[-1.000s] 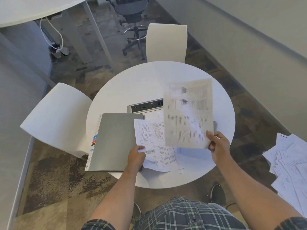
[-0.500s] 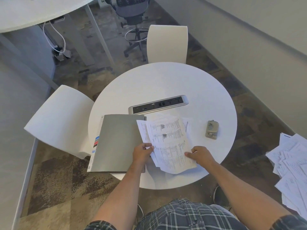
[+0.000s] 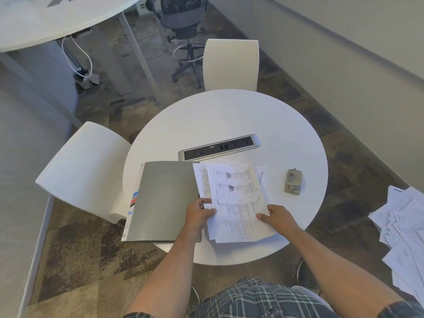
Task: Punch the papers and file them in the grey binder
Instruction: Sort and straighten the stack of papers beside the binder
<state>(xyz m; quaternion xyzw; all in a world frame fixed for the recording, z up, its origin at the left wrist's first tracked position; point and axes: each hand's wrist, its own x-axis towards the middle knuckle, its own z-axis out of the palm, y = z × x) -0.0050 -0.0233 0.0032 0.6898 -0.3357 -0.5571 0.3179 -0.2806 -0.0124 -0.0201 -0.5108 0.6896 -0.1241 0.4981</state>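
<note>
The grey binder [image 3: 163,200] lies closed on the left part of the round white table [image 3: 229,115], its near corner overhanging the edge. Right beside it a loose stack of printed papers [image 3: 238,200] lies flat. My left hand [image 3: 199,213] pinches the stack's left edge between thumb and fingers. My right hand [image 3: 278,216] presses its fingertips on the stack's lower right edge. A small grey hole punch [image 3: 293,182] sits to the right of the papers, untouched.
A silver power strip [image 3: 219,147] is set into the table behind the papers. White chairs stand at the left [image 3: 85,171] and the far side [image 3: 231,65]. More papers [image 3: 403,228] are scattered on the floor at right. A black office chair [image 3: 181,21] stands further back.
The sheet my right hand held up in the air has come down onto the stack. Both hands now rest on the stack's edges, and the hole punch has come into view.
</note>
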